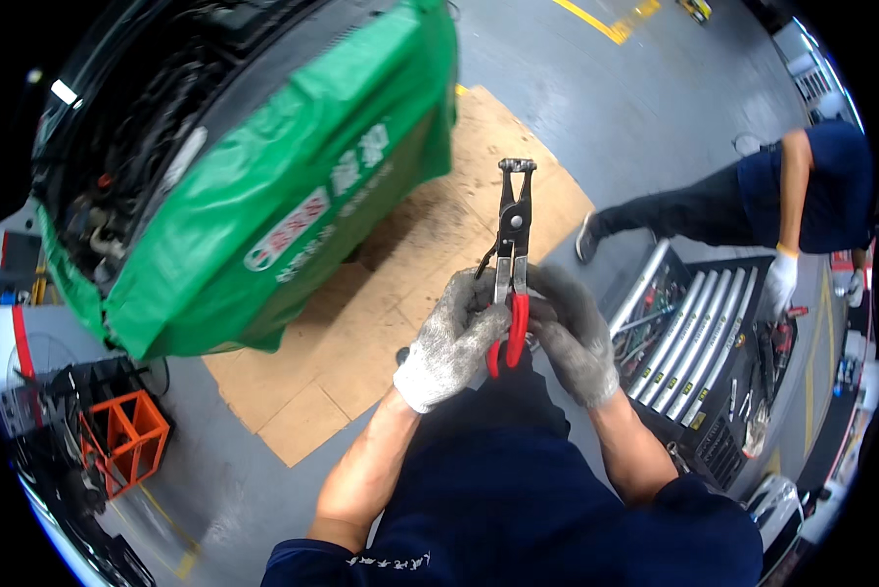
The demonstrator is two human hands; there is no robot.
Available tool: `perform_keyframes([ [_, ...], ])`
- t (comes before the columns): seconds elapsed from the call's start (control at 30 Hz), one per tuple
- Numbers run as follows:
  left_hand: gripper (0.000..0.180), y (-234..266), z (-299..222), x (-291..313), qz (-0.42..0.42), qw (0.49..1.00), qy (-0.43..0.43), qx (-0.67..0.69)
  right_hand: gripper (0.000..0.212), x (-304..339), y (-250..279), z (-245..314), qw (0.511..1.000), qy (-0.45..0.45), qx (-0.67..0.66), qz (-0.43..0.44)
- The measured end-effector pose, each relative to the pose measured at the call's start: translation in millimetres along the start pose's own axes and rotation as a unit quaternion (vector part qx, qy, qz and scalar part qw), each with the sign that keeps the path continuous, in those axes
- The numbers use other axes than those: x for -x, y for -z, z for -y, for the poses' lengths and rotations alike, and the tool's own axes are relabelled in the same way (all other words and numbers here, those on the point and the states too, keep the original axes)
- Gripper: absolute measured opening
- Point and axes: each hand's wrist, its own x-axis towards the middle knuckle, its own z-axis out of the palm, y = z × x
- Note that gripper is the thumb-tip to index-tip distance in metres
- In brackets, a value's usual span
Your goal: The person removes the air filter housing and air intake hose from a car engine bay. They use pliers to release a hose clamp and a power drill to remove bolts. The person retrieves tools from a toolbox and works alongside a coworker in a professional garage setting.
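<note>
The gloved left hand [454, 338] grips a pair of pliers [514, 225] with red handles [519, 333], its thumb lying against them. The gloved right hand [578, 342] is half curled at 3 o'clock of the handles; its fingertips are partly hidden behind the tool, so I cannot tell whether they grip it. The pliers are at the middle of the view, head toward 12 o'clock, handles toward 6.

Beyond them, cardboard [312, 406] covers the grey floor [547, 73] from 8 o'clock round to 12. At 10 o'clock, a green cover [293, 186] drapes a car's front beside the exposed engine bay [116, 210]. An orange frame [131, 445] stands at 8 o'clock.

Between 3 and 4 o'clock is a dark tool cart [721, 452] with long silver bars [676, 338]. A co-worker [821, 186] leans at 2 o'clock, one gloved hand [781, 282] over the cart's edge.
</note>
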Motion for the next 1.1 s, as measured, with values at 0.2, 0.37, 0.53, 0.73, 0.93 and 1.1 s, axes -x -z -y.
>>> perform_keyframes([
  [0.2, 0.042, 89.7, -52.0, 84.7, -0.108, 0.983, -0.115, 0.098, 0.063, -53.7, -128.0, 25.5, 0.967, -0.07, 0.192, 0.154],
  [0.37, 0.078, 127.0, -80.6, 128.0, -0.221, 0.955, -0.197, -0.02, 0.059, -74.8, -211.5, 37.7, 0.976, -0.073, 0.009, 0.204],
  [0.53, 0.069, 166.4, -111.4, 135.9, -0.213, 0.961, -0.128, -0.12, 0.054, -101.8, -242.5, 42.1, 0.978, -0.067, 0.048, 0.192],
  [0.73, 0.06, 240.0, -136.9, 103.7, -0.327, 0.878, -0.19, -0.294, 0.053, -198.2, -252.3, 51.6, 0.946, -0.011, 0.186, 0.263],
  [0.93, 0.065, 276.5, -204.5, 65.4, -0.347, 0.903, -0.033, -0.25, 0.045, -306.8, -271.7, 53.0, 0.926, -0.018, 0.194, 0.322],
  [1.1, 0.059, 302.8, -216.7, 27.6, -0.443, 0.811, -0.088, -0.372, 0.037, -390.3, -289.2, 54.7, 0.937, -0.029, 0.161, 0.31],
])
